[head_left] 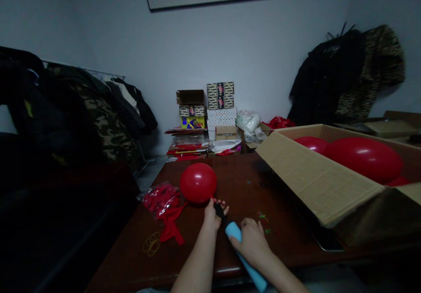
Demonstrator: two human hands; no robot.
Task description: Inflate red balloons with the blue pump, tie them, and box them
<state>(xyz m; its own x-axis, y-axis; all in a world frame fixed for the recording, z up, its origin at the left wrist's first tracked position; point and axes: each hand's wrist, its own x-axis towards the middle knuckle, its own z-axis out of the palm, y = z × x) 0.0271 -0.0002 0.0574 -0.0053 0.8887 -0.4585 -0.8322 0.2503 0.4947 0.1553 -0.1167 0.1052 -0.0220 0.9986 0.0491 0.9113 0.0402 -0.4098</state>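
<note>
A round red balloon (198, 183) is partly inflated above the dark wooden table (237, 174). My left hand (215, 214) pinches the balloon's neck where it meets the black nozzle (219, 211) of a light blue pump (250, 272). Around the pump's blue body, near its upper end, my right hand (252, 240) is closed. Left of the balloon lie a clear bag of red balloons (162, 199) and loose deflated red balloons (171, 229).
An open cardboard box (322, 179) holding large red balloons (365, 158) occupies the right side. A dark phone (324, 236) lies beside it. Yellow rubber bands (151, 244) rest at the table's left. Stacked boxes (221, 122) stand beyond the table.
</note>
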